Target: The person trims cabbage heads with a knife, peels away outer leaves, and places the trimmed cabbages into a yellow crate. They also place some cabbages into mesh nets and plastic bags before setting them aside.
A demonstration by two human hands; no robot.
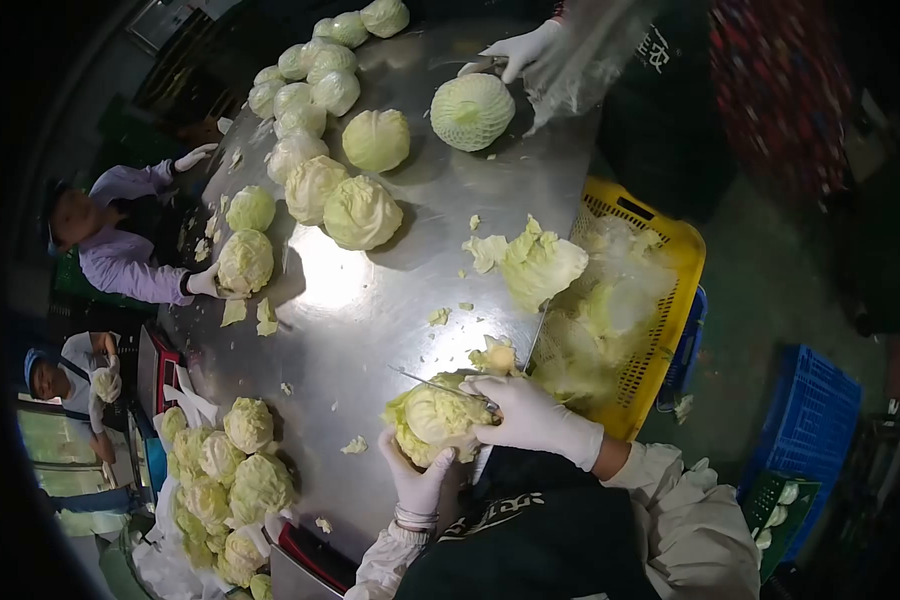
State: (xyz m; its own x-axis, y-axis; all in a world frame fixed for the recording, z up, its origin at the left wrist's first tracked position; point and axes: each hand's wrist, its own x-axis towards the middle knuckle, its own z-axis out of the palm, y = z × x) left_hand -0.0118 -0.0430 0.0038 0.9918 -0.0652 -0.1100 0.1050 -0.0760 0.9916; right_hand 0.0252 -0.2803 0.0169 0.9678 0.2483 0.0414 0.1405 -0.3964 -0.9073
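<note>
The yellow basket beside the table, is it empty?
No, the yellow basket is piled with loose cabbage leaves.

Both hands wear thin white gloves. The left hand (418,478) is low and close to the body, palm up, with its fingers spread and curled upward like a cup. A few thin bands sit around its wrist, and a pale sleeve covers the arm below. The right hand (530,415) comes in from the right side, palm down, fingers bent and closed in a grip. Its forearm shows a little bare skin, then a pale sleeve.
</note>
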